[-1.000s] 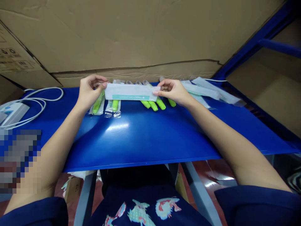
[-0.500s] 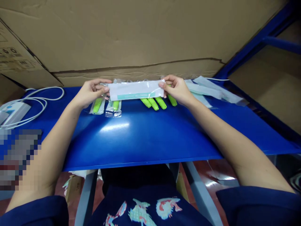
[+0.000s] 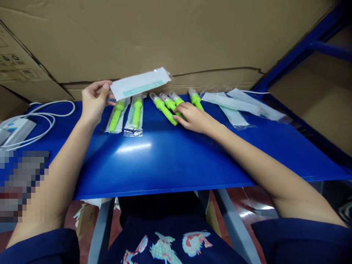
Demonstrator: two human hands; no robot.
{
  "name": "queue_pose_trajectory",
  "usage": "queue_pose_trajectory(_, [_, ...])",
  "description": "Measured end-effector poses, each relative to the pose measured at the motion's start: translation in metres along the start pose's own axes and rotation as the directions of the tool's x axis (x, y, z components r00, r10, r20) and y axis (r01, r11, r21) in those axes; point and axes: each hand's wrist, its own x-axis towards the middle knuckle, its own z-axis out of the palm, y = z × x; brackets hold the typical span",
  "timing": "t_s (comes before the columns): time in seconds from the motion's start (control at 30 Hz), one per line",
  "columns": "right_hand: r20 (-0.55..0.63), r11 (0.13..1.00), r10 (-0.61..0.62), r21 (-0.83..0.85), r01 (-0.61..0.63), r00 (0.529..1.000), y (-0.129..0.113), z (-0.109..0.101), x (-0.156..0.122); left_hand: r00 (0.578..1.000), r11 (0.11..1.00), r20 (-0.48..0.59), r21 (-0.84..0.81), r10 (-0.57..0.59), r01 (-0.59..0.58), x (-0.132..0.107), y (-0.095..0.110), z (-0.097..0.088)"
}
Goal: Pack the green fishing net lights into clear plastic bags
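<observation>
My left hand (image 3: 95, 102) pinches one end of a flat white packet (image 3: 140, 81) in clear film with a pale green stripe, its far end raised to the right. On the table, my right hand (image 3: 194, 118) closes its fingers and thumb around the lower part of a lime-green stick (image 3: 168, 102) with a clear cap, partly hidden by the hand. Similar sticks lie on either side, one lime-green stick (image 3: 163, 108) to its left and another capped stick (image 3: 194, 97) behind my right hand. Two bagged sticks (image 3: 136, 113) lie below the packet.
Several white packets (image 3: 236, 104) overlap at the right of the blue table (image 3: 165, 157). Coiled white cable (image 3: 49, 115) and a white box-like device (image 3: 20, 128) lie at the left. A cardboard wall (image 3: 165, 36) stands behind, with a blue frame bar (image 3: 299, 47) at right.
My right hand has let go of the packet and moved down to the green sticks. The packet, now in my left hand alone, has risen and tilted, uncovering the capped ends of the sticks.
</observation>
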Motion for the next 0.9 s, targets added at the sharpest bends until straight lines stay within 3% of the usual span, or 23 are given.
queue_pose_trajectory(0.17, [-0.006, 0.992, 0.112, -0.063, -0.112, 0.994, 0.008, 0.003, -0.004, 0.990, 0.979, 0.129, -0.182, -0.065, 0.088, -0.011, 0.018, 0.013])
queue_pose_trajectory(0.3, [0.032, 0.990, 0.125, -0.069, -0.123, 0.992, 0.011, -0.001, -0.007, 0.964, 0.984, 0.260, -0.152, -0.051, 0.093, -0.019, 0.026, 0.020])
queue_pose_trajectory(0.47, [0.169, 0.999, 0.050, -0.005, -0.050, 0.984, 0.004, -0.016, -0.007, 0.969, 0.984, 0.245, -0.161, -0.030, 0.071, -0.020, 0.024, 0.021])
queue_pose_trajectory(0.63, [0.226, 0.971, -0.030, 0.239, -0.025, 0.974, -0.006, -0.024, -0.004, 0.975, 0.988, 0.221, -0.147, -0.011, 0.044, -0.019, 0.019, 0.021])
queue_pose_trajectory(0.77, [0.161, 0.961, 0.035, 0.265, -0.077, 0.986, -0.010, -0.021, -0.003, 0.976, 0.991, 0.218, -0.125, -0.023, 0.051, -0.019, 0.017, 0.021])
queue_pose_trajectory(0.9, [-0.024, 0.983, 0.161, 0.088, -0.159, 0.987, -0.003, -0.009, -0.005, 0.978, 0.997, 0.207, -0.062, -0.025, 0.038, -0.017, 0.010, 0.019])
